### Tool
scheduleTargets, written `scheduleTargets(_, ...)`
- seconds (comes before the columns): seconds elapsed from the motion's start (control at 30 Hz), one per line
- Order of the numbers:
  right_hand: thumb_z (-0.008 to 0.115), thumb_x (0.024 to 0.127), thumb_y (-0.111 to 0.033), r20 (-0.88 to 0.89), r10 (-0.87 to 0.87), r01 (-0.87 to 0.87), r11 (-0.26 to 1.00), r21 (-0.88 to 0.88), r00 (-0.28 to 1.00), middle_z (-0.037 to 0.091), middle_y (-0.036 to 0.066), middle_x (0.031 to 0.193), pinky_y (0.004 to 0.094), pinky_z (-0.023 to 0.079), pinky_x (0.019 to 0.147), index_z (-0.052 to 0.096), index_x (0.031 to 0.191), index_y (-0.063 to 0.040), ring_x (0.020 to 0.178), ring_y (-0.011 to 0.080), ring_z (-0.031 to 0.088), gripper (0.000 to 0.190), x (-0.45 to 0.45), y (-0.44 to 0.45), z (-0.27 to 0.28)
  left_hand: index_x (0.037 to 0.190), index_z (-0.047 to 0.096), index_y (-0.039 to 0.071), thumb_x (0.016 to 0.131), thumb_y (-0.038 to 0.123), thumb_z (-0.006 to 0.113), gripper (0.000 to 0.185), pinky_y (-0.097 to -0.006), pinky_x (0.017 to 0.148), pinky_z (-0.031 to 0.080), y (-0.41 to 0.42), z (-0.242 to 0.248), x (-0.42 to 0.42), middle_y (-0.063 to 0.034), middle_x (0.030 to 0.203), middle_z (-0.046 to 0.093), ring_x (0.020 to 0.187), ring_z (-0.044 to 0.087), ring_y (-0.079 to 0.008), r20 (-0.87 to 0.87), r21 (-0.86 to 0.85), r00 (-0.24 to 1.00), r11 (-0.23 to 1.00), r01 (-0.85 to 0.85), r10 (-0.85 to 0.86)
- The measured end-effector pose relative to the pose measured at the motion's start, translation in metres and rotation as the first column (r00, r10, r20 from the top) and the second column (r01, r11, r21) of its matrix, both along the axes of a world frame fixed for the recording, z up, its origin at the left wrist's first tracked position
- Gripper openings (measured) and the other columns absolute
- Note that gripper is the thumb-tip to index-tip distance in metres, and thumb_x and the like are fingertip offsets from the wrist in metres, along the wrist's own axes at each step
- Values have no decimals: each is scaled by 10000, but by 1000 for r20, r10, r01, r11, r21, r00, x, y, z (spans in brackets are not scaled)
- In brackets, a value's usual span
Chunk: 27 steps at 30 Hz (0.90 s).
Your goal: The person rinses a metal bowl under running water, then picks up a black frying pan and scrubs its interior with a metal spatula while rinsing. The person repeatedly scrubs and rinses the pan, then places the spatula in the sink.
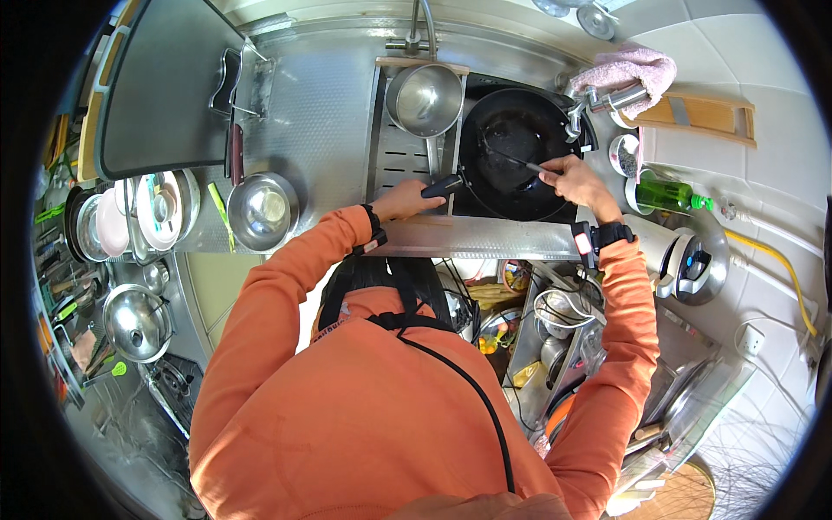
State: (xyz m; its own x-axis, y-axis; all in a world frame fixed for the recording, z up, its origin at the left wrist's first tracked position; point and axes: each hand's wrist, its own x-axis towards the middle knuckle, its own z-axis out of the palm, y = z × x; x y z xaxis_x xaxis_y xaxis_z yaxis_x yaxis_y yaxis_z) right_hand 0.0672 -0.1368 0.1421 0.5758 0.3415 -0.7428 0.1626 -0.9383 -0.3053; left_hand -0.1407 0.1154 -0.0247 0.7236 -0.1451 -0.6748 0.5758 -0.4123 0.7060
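A black wok (500, 133) sits on a dark surface at the counter's front right, its inside looking wet and shiny. My left hand (408, 200) is at the wok's black handle (443, 186), thumb and fingers around its end. Between the fingers of my right hand (575, 182) is a thin dark-handled utensil (517, 160), which slants down into the wok. Its far end is hard to make out against the black pan. Left of the wok, a steel saucepan (426, 97) rests over a slotted metal panel (396, 170), handle pointing towards me.
A chrome tap (574, 123) reaches over the wok's right rim, near a pink towel (624, 71). Further right lie a green bottle (666, 194) and an electric kettle (682, 263). At left are a steel bowl (262, 211), a dark board (169, 91) and racked plates (159, 211).
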Motion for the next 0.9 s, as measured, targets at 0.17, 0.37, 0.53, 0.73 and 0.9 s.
scheduleTargets(0.17,634,939,-267,-288,-73,84,996,29,955,493,-44,604,223,302,421,651,1239,-99,483,49,437,343,2,-24,12,713,600,18,842,535,657,536,-328,388,366,-2,2,-1,-46,515,518,375,492,-166,-8,28,1000,999,-22,23)
scheduleTargets(0.37,609,957,-265,-216,-349,380,917,121,912,521,-6,628,249,350,424,633,1249,-63,479,73,448,356,0,-19,-7,727,611,11,833,514,666,517,-332,392,380,0,5,1,-63,523,531,373,499,-181,-27,-1,1000,1000,-4,4)
scheduleTargets(0.53,606,959,-271,-334,-239,295,947,127,912,494,-26,611,250,326,418,641,1239,-86,467,67,421,337,-16,-37,-8,752,613,5,833,515,665,519,-337,389,377,-2,3,1,-65,529,529,373,494,-180,1,-15,999,999,-33,34)
scheduleTargets(0.73,621,898,-232,298,-251,154,937,314,921,667,177,749,398,512,627,693,1148,-99,712,299,671,292,-29,-35,-58,765,622,-4,832,527,662,536,-345,396,384,-2,7,1,-84,549,552,377,498,-189,14,12,1000,1000,-6,6)
scheduleTargets(0.9,605,842,-179,548,66,-44,998,-53,834,691,222,879,497,541,769,625,1244,-169,853,405,674,402,-71,-52,-61,751,618,-10,830,538,653,555,-352,408,398,-2,8,1,-99,554,566,389,522,-209,23,47,1000,999,10,-11)
